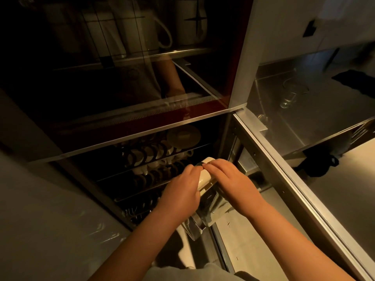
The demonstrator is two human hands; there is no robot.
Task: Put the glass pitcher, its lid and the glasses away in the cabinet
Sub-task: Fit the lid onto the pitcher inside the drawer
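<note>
both hands, left [180, 191] and right [229, 179], fingers curled around glass pitcher [209, 207], cream lid [205, 175] half hidden

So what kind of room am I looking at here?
Most likely a kitchen: a cabinet with racks of dishes, a steel counter to the right, and both hands, left and right, holding a glass pitcher by its cream lid.

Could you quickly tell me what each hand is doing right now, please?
Left hand: grips the glass pitcher.
Right hand: fingers curled over the pitcher's cream lid.
</note>
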